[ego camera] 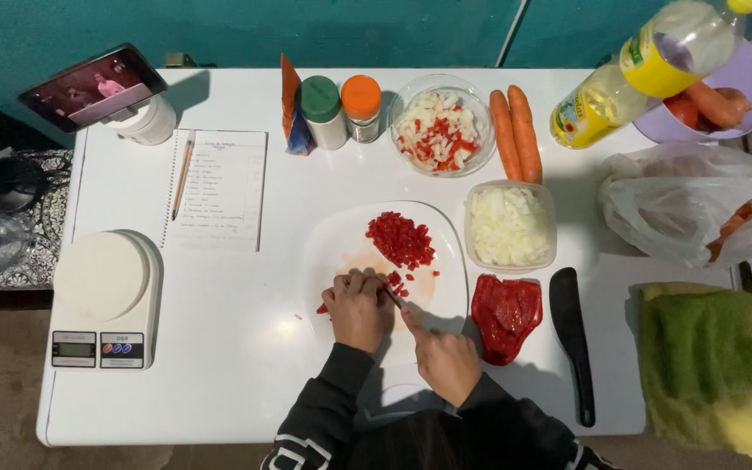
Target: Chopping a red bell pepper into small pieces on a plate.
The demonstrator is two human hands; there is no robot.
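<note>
Left hand: fingers curled and pressed together on a strip of red pepper, knuckles forward, pinning it flat to the plate so it stays put under the blade
Right hand: closed round a knife handle, fingers wrapped tight; the knife slants up-left to meet the left fingertips
Red pepper strip: lies on the near-left part of the white plate, one end poking out left of the left hand
Diced pepper: heaped on the far side of the plate, kept apart from the cutting spot
Pepper piece waiting: large flat slab just right of the plate, within easy reach
Chopped onion tub: just beyond that slab, beside the plate
Black spatula: on the table right of the slab, untouched
Kitchen scale: well to the left, nothing on it
</note>
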